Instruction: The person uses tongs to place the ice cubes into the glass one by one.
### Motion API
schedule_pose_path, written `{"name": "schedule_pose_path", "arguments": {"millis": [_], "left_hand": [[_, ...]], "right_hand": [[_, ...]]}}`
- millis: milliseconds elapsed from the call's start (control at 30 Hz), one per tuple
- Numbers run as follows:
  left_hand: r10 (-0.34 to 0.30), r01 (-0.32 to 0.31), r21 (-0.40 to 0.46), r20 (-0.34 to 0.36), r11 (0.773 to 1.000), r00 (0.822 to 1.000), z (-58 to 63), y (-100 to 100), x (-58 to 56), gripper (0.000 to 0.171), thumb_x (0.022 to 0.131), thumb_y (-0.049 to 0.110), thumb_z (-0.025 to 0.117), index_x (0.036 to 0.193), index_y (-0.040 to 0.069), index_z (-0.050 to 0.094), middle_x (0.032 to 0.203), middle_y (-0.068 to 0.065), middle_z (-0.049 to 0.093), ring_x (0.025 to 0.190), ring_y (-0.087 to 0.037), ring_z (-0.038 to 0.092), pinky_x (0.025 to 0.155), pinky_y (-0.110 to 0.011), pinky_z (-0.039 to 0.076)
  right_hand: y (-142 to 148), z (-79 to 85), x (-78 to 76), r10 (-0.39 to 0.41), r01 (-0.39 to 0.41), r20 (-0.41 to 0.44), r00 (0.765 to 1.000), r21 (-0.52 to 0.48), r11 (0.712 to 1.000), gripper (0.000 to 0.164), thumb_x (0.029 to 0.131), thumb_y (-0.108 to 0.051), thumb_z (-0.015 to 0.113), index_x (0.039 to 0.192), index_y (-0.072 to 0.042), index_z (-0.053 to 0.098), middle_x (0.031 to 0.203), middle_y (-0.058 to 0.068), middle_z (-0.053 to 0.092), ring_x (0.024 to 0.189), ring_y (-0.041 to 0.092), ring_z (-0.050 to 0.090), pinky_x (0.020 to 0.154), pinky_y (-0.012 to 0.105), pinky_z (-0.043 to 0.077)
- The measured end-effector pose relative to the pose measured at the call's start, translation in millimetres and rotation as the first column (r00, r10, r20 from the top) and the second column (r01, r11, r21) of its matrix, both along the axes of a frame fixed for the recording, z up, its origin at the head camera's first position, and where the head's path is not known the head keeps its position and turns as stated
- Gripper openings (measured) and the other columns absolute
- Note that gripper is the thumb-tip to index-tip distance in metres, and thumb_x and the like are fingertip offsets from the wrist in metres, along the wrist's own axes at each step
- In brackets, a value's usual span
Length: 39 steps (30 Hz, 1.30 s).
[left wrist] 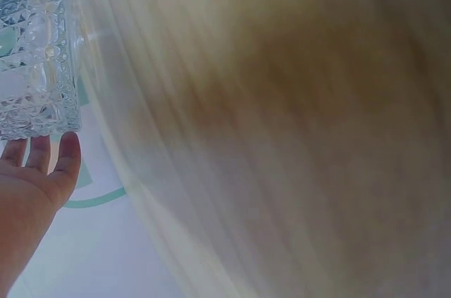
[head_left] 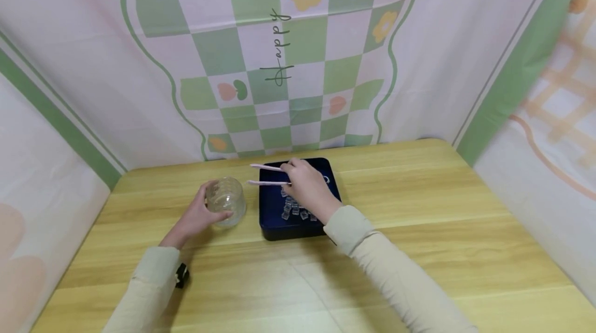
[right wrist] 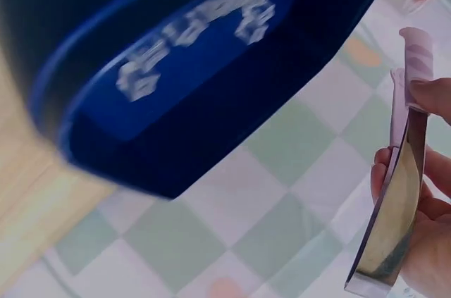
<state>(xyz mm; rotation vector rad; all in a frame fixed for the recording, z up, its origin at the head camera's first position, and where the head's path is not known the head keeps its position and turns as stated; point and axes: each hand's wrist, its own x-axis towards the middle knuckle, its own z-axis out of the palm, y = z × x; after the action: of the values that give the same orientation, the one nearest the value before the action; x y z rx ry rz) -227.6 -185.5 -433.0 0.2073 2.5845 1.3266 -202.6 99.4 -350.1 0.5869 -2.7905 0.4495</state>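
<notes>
Plainly, the left hand [head_left: 196, 217] holds a clear, textured glass [head_left: 227, 201] around its side, left of a dark blue tray [head_left: 270, 199] on the tabletop [head_left: 419, 209]; whether the glass's base touches the wood is hard to say. Above the tray, the right hand [head_left: 308, 186] grips metal tongs [right wrist: 384, 231], their pink tips spread and pointing toward the glass. Clear cubes [head_left: 295, 208] lie clustered inside the tray.

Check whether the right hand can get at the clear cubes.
Likely yes: the blue tray under the right hand is open on top, though the held tongs point left past the rim, not at the clear cubes.
</notes>
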Motion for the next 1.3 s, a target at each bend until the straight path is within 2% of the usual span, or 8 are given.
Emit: {"name": "schedule_pose_path", "arguments": {"millis": [233,400,567,833,1300], "left_hand": [[-0.005,0.005,-0.002,-0.007,1.000,1.000,-2.2,-1.2,-1.8,0.105,0.076,0.039,0.079,0.152,0.014,0.010,0.150,-0.030,0.024,0.129,-0.052,0.039,0.098,-0.055,0.049],[-0.003,0.003,-0.004,-0.003,1.000,1.000,-2.0,-1.1,-1.8,0.105,0.076,0.039,0.079,0.152,0.014,0.010,0.150,-0.030,0.024,0.130,-0.052,0.039,0.098,-0.055,0.048],[0.000,0.000,-0.016,-0.003,1.000,1.000,-2.1,-1.2,-1.3,0.105,0.076,0.040,0.078,0.152,0.014,0.010,0.150,-0.030,0.024,0.130,-0.052,0.039,0.098,-0.055,0.048],[0.003,-0.003,-0.019,-0.006,1.000,1.000,-1.2,-1.0,-0.8,0.105,0.076,0.039,0.078,0.152,0.014,0.010,0.149,-0.030,0.025,0.130,-0.051,0.040,0.099,-0.055,0.048],[0.004,-0.004,-0.023,-0.006,1.000,1.000,-0.6,-1.4,-1.1,0.104,0.076,0.039,0.078,0.152,0.015,0.011,0.149,-0.030,0.026,0.129,-0.051,0.041,0.099,-0.055,0.048]], "right_hand": [[26.4,-11.2,-8.1,-0.088,0.087,0.003,0.996,0.046,0.995,0.038,0.083,-0.017,0.073,0.116,0.000,0.066,0.109,0.015,0.066,0.099,0.027,0.063,0.083,0.037,0.057],[37.9,-23.4,-11.5,-0.124,0.121,0.030,0.992,0.091,0.988,0.036,0.084,-0.017,0.073,0.113,0.002,0.067,0.107,0.017,0.066,0.097,0.030,0.064,0.084,0.038,0.057],[42.0,-32.0,-13.4,-0.132,0.128,0.030,0.991,0.103,0.986,0.030,0.083,-0.015,0.073,0.108,0.002,0.069,0.100,0.017,0.067,0.090,0.030,0.065,0.079,0.039,0.057],[40.1,-34.6,-14.0,-0.131,0.126,0.033,0.991,0.124,0.984,0.025,0.082,-0.014,0.074,0.102,0.000,0.071,0.094,0.015,0.066,0.083,0.029,0.065,0.071,0.041,0.058],[39.9,-35.8,-16.4,-0.139,0.126,0.080,0.987,0.145,0.981,0.024,0.082,-0.016,0.074,0.101,-0.001,0.072,0.091,0.014,0.065,0.081,0.027,0.064,0.070,0.039,0.057]]}}
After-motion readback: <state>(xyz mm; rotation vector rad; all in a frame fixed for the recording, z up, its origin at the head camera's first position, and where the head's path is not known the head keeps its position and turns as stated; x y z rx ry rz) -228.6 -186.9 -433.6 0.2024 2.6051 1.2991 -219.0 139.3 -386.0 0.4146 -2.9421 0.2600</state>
